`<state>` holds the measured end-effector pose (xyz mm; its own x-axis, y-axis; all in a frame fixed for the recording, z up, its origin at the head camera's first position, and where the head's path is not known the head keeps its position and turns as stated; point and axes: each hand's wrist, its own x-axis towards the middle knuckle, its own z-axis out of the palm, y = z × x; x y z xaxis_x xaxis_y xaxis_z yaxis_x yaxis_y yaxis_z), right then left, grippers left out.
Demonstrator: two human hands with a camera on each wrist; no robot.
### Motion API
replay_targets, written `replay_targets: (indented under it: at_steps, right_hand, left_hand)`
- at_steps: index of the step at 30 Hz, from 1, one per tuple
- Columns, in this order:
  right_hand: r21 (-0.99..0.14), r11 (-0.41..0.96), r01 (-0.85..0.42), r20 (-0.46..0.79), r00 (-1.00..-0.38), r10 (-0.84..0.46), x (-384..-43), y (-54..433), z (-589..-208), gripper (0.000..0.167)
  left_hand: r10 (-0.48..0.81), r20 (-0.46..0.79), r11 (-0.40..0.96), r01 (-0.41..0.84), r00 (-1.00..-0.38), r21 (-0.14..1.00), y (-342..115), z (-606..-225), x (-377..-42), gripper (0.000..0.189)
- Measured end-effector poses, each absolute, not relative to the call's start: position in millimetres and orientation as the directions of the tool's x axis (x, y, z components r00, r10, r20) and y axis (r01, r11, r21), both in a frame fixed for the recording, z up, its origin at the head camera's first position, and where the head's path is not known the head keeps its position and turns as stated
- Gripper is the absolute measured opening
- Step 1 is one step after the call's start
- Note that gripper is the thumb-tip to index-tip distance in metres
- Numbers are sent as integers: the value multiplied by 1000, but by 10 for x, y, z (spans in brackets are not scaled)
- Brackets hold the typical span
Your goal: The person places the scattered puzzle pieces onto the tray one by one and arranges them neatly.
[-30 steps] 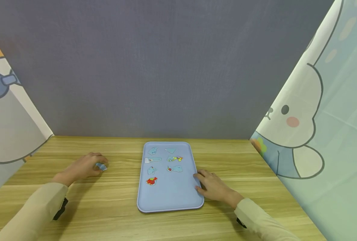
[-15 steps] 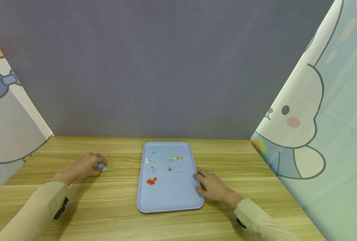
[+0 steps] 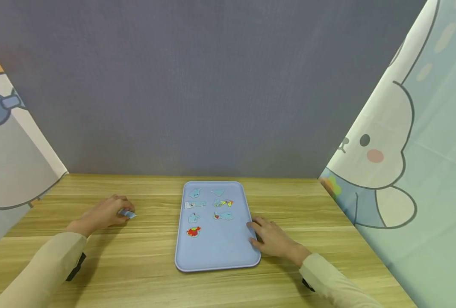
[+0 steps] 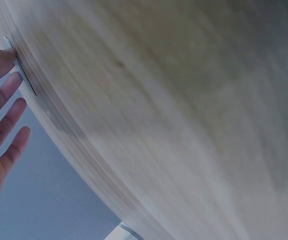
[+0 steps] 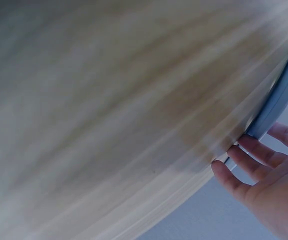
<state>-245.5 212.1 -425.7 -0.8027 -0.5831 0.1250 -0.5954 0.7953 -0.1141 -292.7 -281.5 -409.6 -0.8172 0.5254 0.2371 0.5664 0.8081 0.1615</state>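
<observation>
In the head view my left hand (image 3: pixel 111 211) is over the table left of the tray, pinching a small, flat light-blue piece (image 3: pixel 128 213) between thumb and index finger. From the left wrist the piece (image 4: pixel 25 75) appears thin and edge-on, close over the wood, while the other fingers are loosely spread. My right hand (image 3: pixel 272 238) rests at the right side of the pale blue tray (image 3: pixel 216 259), index finger and thumb touching its rim. Its fingers look relaxed in the right wrist view, fingertips along the tray edge (image 5: pixel 279 95).
Inside the tray lie several flat, irregular printed cut-outs in loose columns, among them a red one (image 3: pixel 193 232) and a yellow-marked one (image 3: pixel 223 203). The wooden table (image 3: pixel 151 248) ends at a grey back panel (image 3: pixel 197 94). Cartoon-printed cloths (image 3: pixel 385 149) hang at both sides.
My left hand has shifted very slightly left with the light-blue piece, whose visible angle has turned a little. The right hand, the tray and its cut-outs have stayed put.
</observation>
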Motion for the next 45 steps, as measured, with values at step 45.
replay_targets:
  at_steps: [45]
  right_hand:
    - [-106,794,-599,117,-801,-588,-2428,2118,-4225,45]
  left_hand:
    - [557,219,796,590,-801,135,-2821,-4096,-2913,12]
